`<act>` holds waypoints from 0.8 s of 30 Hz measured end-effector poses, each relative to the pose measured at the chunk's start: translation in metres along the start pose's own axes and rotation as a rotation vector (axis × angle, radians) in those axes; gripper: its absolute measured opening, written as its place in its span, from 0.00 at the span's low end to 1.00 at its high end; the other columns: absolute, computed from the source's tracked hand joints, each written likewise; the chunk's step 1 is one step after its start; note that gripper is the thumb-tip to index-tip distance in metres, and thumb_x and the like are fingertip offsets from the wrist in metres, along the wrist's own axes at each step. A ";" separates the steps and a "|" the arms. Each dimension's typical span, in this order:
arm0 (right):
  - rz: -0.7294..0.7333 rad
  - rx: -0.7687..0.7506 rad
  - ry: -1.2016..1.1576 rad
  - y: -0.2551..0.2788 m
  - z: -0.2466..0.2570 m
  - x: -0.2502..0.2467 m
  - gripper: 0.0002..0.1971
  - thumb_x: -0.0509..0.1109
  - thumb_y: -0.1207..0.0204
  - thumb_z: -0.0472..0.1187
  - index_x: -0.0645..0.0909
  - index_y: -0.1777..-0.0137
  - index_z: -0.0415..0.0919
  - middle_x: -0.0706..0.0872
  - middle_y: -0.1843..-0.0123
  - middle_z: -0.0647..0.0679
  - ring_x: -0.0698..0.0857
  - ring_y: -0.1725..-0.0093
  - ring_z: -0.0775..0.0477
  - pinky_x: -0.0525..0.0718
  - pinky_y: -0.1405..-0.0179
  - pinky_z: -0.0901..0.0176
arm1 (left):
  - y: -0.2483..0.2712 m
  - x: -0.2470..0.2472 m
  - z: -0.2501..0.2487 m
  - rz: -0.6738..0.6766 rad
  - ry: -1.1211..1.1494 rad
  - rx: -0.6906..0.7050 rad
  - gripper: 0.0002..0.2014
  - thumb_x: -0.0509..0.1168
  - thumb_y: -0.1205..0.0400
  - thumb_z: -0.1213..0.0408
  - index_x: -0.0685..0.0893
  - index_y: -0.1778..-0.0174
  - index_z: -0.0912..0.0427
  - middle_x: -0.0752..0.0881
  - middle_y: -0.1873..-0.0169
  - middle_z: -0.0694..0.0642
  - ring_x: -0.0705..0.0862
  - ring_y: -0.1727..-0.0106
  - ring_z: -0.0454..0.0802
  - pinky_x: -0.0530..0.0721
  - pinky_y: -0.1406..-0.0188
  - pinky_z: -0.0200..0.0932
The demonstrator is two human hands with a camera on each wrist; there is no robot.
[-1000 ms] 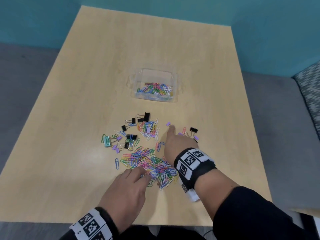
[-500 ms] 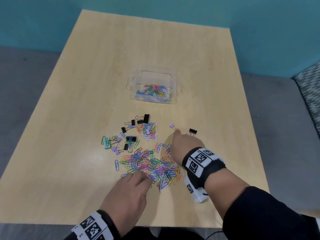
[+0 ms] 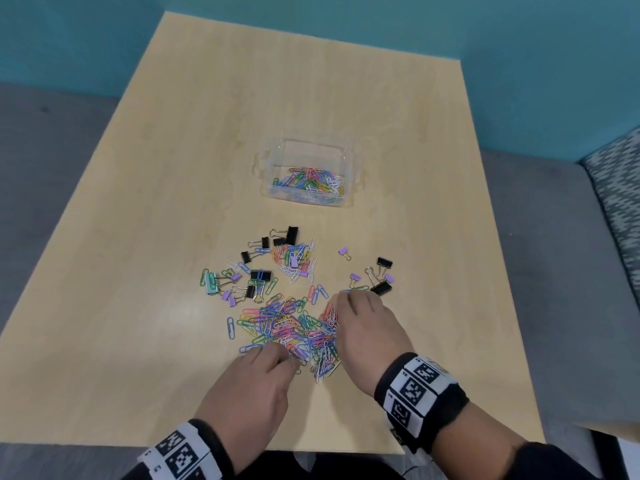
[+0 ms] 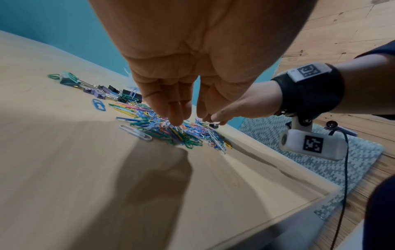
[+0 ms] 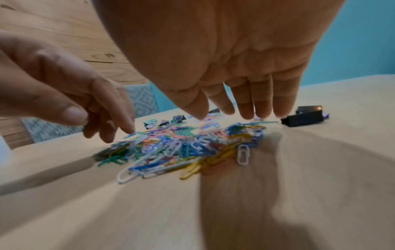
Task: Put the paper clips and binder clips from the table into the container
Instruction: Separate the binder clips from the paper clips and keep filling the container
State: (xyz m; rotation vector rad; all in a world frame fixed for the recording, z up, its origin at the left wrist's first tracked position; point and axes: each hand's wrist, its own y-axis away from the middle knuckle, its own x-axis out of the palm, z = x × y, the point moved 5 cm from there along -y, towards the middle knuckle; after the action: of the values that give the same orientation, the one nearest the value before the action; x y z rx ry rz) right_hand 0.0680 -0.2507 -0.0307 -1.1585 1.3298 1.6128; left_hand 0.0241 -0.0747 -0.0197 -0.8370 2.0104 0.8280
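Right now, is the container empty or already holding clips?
Partly filled: coloured paper clips lie inside the clear container; no lid on it.

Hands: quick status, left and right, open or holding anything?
Left hand: open, fingertips down on the paper clip pile, nothing gripped.
Right hand: open, fingers spread at the pile's right edge, holding nothing.

Dark sleeves [image 3: 540, 459]; black wristbands [image 3: 420, 398] carrying white blocks printed with black square codes; white camera pod [image 4: 313, 143], thin black cable [image 4: 344, 169] beneath right wristband.
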 end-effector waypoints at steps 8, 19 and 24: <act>0.005 -0.014 -0.044 0.005 0.011 0.003 0.26 0.63 0.27 0.44 0.72 0.30 0.36 0.81 0.44 0.40 0.78 0.46 0.36 0.80 0.46 0.44 | 0.001 -0.006 -0.001 -0.020 0.001 0.000 0.18 0.55 0.27 0.64 0.81 0.44 0.50 0.80 0.51 0.47 0.79 0.59 0.50 0.74 0.58 0.42; 0.061 -0.190 -0.151 -0.080 0.019 -0.020 0.35 0.60 0.25 0.32 0.52 0.18 0.34 0.54 0.16 0.40 0.52 0.17 0.41 0.58 0.19 0.46 | 0.005 -0.007 0.000 -0.022 -0.005 -0.029 0.19 0.54 0.26 0.63 0.81 0.41 0.52 0.81 0.48 0.50 0.80 0.55 0.52 0.82 0.58 0.46; 0.198 -0.234 -0.062 -0.096 0.011 -0.027 0.35 0.55 0.23 0.31 0.48 0.17 0.36 0.48 0.14 0.41 0.49 0.16 0.44 0.57 0.19 0.43 | 0.010 -0.007 0.004 -0.013 -0.002 -0.039 0.19 0.54 0.27 0.64 0.81 0.43 0.53 0.81 0.48 0.50 0.81 0.54 0.53 0.83 0.58 0.47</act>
State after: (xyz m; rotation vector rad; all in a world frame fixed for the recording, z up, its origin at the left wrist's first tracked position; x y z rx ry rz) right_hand 0.1635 -0.2207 -0.0350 -1.1288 1.2734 1.9746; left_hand 0.0205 -0.0642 -0.0132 -0.8705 1.9908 0.8623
